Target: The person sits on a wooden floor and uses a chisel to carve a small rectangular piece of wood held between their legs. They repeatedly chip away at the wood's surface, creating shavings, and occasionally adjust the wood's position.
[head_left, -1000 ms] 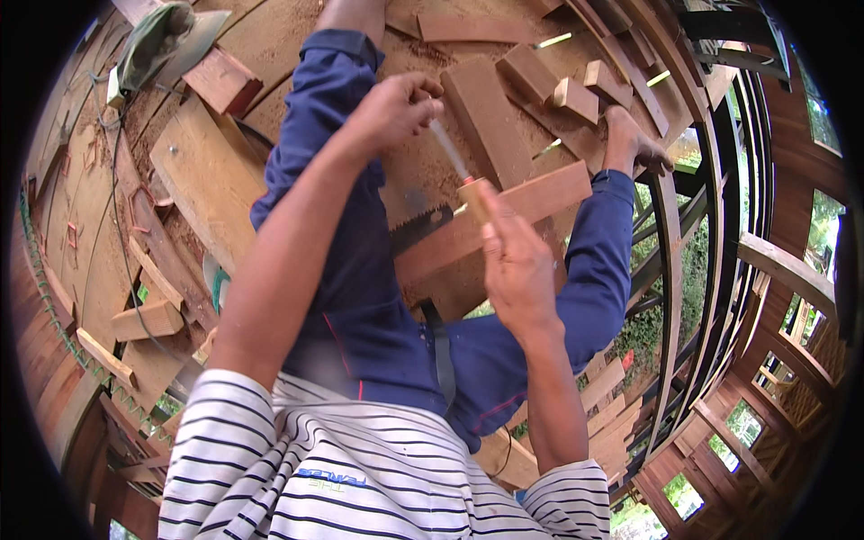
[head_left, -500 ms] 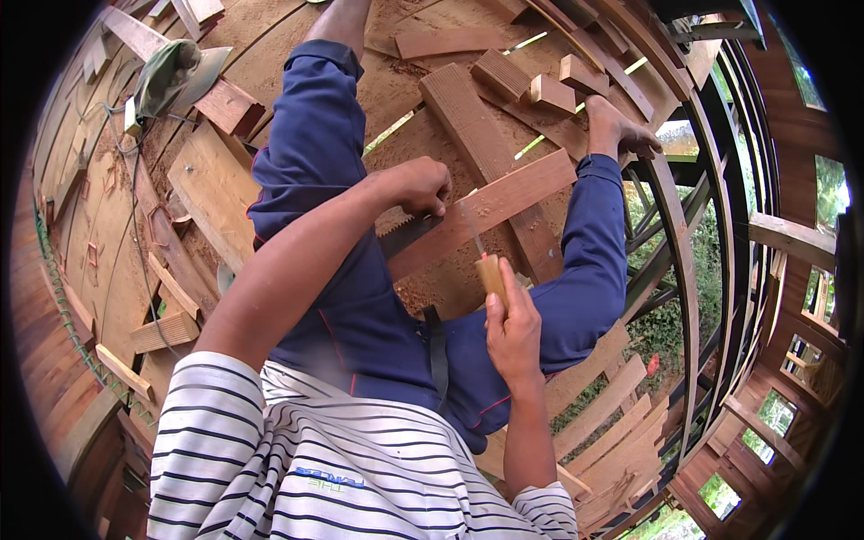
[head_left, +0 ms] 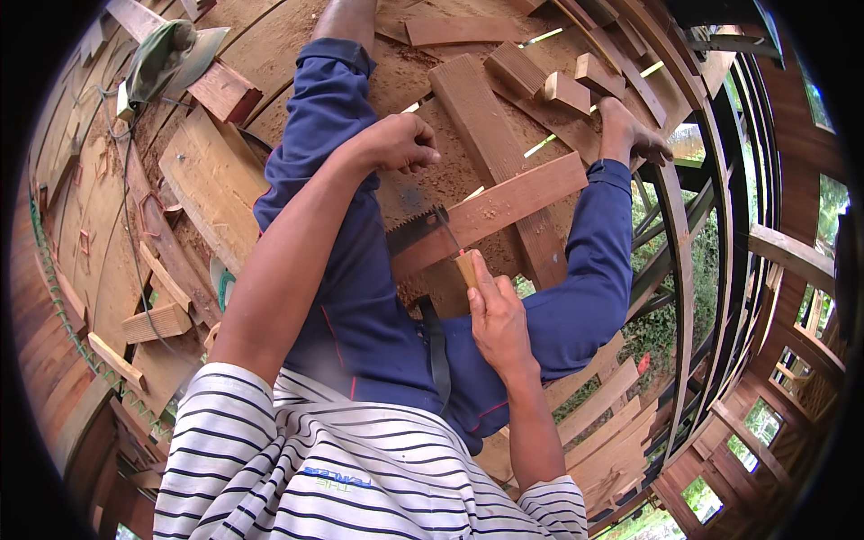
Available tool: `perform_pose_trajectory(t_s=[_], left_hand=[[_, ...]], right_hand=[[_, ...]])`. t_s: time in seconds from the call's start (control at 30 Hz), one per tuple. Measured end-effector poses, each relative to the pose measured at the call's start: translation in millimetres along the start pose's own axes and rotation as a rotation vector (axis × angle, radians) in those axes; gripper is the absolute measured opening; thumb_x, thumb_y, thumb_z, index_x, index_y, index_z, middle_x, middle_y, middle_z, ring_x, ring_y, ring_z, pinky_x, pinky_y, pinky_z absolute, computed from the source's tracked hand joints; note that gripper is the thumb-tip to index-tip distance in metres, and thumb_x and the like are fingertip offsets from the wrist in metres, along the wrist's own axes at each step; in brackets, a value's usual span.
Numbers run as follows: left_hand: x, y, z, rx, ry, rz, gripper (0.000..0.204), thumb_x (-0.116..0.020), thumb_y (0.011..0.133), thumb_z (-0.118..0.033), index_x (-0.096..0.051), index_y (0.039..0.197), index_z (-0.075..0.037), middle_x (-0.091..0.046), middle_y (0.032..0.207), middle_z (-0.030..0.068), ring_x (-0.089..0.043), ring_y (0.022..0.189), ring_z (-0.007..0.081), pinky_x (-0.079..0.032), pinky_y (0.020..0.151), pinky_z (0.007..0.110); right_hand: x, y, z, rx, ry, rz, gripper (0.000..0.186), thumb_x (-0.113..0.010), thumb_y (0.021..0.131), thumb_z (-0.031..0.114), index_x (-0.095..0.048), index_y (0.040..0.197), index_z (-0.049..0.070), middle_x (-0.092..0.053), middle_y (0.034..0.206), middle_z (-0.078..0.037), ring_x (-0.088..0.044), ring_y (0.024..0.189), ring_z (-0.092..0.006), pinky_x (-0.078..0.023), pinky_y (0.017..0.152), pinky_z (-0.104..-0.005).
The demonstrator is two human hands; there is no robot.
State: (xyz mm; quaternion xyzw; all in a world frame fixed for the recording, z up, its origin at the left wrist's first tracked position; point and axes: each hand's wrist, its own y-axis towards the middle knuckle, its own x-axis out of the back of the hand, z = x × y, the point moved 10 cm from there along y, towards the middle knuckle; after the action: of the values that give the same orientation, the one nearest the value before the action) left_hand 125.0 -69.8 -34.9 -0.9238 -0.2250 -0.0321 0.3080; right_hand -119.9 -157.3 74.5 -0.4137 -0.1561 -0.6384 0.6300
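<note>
My right hand (head_left: 500, 326) is wrapped round the wooden handle of a thin metal file (head_left: 466, 268). The file's shaft points away from me and meets the right end of a dark saw blade (head_left: 416, 230). Teeth face up along the blade's far edge. That blade rests against a reddish-brown board (head_left: 517, 203), which slants across in front of me with sawdust on its face. Curled into a loose fist, my left hand (head_left: 407, 144) hangs beyond the blade, apart from it, with nothing visible in its fingers. The saw's handle cannot be made out.
Under the slanted board lies a thick beam (head_left: 477, 117). Several short wood blocks (head_left: 567, 92) sit near my right foot. A cap (head_left: 162, 63) and a cable (head_left: 135, 216) are on the left, beside a wide plank (head_left: 211, 180). Gaps show between the floor planks; railings (head_left: 675, 225) curve along the right.
My left hand has lifted off the blade and moved away from me. My right hand has shifted left and slightly nearer with the file, whose shaft now lies at the blade's end.
</note>
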Motion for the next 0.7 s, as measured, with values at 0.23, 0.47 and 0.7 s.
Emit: perform_pose_trajectory(t_s=[0.23, 0.47, 0.7], left_hand=[[-22, -2, -9, -0.107, 0.249, 0.151, 0.043, -0.085, 0.084, -0.038, -0.076, 0.106, -0.002, -0.077, 0.092, 0.0108, -0.073, 0.089, 0.0211, -0.056, 0.078, 0.035], [-48, 10, 15, 0.057, 0.544, 0.278, 0.062, -0.089, 0.074, -0.047, -0.074, 0.116, -0.004, -0.075, 0.11, 0.0203, -0.071, 0.106, 0.0367, -0.056, 0.089, 0.044], [-19, 38, 30, 0.027, 0.747, 0.155, 0.061, -0.088, 0.078, -0.041, -0.072, 0.121, -0.003, -0.075, 0.109, 0.0186, -0.071, 0.107, 0.0341, -0.056, 0.091, 0.043]], right_hand=[[-4, 8, 3, -0.061, -0.138, 0.117, 0.056, -0.057, 0.104, 0.019, -0.042, 0.158, 0.013, -0.056, 0.09, -0.023, -0.063, 0.078, -0.0442, -0.052, 0.073, -0.0536], [-10, 12, 17, -0.13, -0.337, 0.261, 0.063, -0.057, 0.104, 0.022, -0.032, 0.161, 0.017, -0.062, 0.09, -0.026, -0.068, 0.077, -0.0493, -0.056, 0.07, -0.0571], [-29, 77, 30, -0.13, -0.327, 0.264, 0.057, -0.055, 0.104, 0.024, -0.038, 0.158, 0.013, -0.067, 0.097, -0.033, -0.068, 0.084, -0.053, -0.055, 0.076, -0.06]])
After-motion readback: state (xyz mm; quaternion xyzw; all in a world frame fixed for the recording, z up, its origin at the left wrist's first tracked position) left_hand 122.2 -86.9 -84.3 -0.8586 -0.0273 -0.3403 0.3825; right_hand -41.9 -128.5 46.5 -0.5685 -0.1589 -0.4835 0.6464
